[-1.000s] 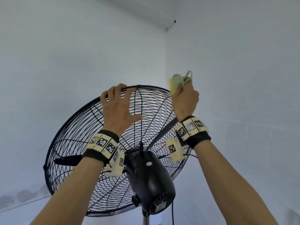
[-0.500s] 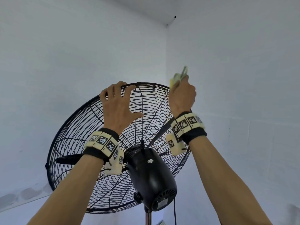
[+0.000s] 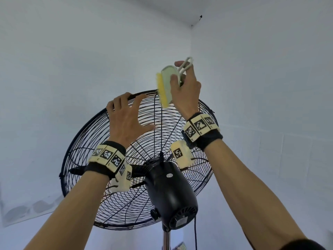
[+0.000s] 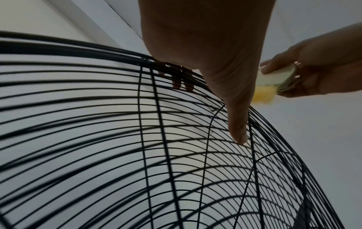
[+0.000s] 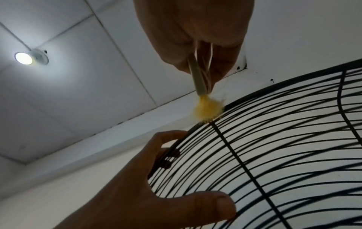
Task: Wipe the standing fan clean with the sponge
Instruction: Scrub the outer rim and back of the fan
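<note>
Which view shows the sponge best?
The head view: nearly the whole sponge shows sharp there, side on, at the top rim of the fan. The right wrist view shows it end on and blurred; the left wrist view shows only part, behind the left hand.

White walls meet in a corner (image 3: 191, 51), w/ a small dark mark (image 3: 200, 16) at its top by the ceiling (image 3: 180, 8). Left wall (image 3: 54, 69): grey scuffed patches (image 3: 27, 210) near its lower edge. Right wall (image 3: 279, 87): faint panel lines. Ceiling has seams btw panels & a round lamp (image 5: 23, 58), lit, on a white base.
</note>
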{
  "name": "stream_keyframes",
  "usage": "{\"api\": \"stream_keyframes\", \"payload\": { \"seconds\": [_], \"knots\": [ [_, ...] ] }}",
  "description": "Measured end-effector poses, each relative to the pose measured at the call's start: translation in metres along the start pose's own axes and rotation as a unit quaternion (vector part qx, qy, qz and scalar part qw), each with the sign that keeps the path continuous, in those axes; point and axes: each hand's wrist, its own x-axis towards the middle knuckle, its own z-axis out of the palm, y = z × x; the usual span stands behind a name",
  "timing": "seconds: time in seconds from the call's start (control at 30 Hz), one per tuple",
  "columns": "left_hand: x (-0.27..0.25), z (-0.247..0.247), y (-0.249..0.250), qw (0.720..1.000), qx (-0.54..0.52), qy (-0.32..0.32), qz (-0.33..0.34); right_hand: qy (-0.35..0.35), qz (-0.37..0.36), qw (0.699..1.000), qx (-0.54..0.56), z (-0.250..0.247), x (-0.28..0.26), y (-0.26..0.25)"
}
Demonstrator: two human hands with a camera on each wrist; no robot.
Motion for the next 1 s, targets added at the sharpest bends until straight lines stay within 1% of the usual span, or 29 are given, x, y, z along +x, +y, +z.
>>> {"api": "stream_keyframes", "payload": {
  "seconds": [0.07, 0.13, 0.2, 0.27, 0.3, 0.33, 0.43, 0.47, 0.6, 0.67, 0.73, 0.83, 1.0],
  "knots": [
    [-0.004, 0.0, -0.002, 1.0, 0.001, -0.007, -0.002, -0.018, -0.011, 1.0, -0.01, 0.004, -0.001, -0.003],
    [-0.004, -0.002, -0.004, 1.0, 0.003, -0.013, -0.006, -0.072, -0.016, 0.996, -0.054, 0.004, 0.0, -0.006],
    [-0.004, -0.002, -0.006, 1.0, 0.005, -0.013, -0.005, -0.141, -0.024, 0.983, -0.111, -0.005, 0.004, -0.014],
    [-0.006, -0.001, -0.007, 1.0, 0.005, -0.01, -0.002, -0.187, -0.021, 0.974, -0.129, -0.015, 0.008, -0.024],
    [-0.006, -0.001, -0.006, 1.0, 0.005, -0.009, -0.002, -0.187, -0.017, 0.974, -0.123, -0.017, 0.009, -0.028],
    [-0.006, -0.002, -0.004, 1.0, 0.006, -0.008, -0.002, -0.171, -0.016, 0.979, -0.108, -0.017, 0.009, -0.03],
    [-0.005, -0.003, 0.0, 1.0, 0.006, -0.01, -0.007, -0.088, -0.032, 0.994, -0.06, -0.008, 0.001, -0.023],
    [-0.005, -0.003, 0.0, 1.0, 0.007, -0.012, -0.008, -0.083, -0.042, 0.994, -0.063, -0.005, -0.004, -0.021],
    [-0.005, -0.003, -0.003, 1.0, 0.007, -0.015, -0.011, -0.146, -0.067, 0.979, -0.127, -0.011, -0.004, -0.018],
    [-0.006, -0.002, -0.003, 1.0, 0.009, -0.013, -0.014, -0.156, -0.072, 0.975, -0.143, -0.015, 0.005, -0.023],
    [-0.005, -0.002, 0.0, 1.0, -0.001, -0.011, -0.014, -0.126, -0.067, 0.981, -0.133, -0.015, 0.007, -0.024],
    [-0.006, -0.004, 0.003, 1.0, -0.002, -0.012, -0.013, -0.057, -0.073, 0.991, -0.101, -0.006, -0.005, -0.017],
    [-0.007, -0.005, -0.002, 1.0, 0.002, -0.016, -0.022, -0.054, -0.128, 0.988, -0.065, -0.012, -0.034, -0.003]
  ]
}}
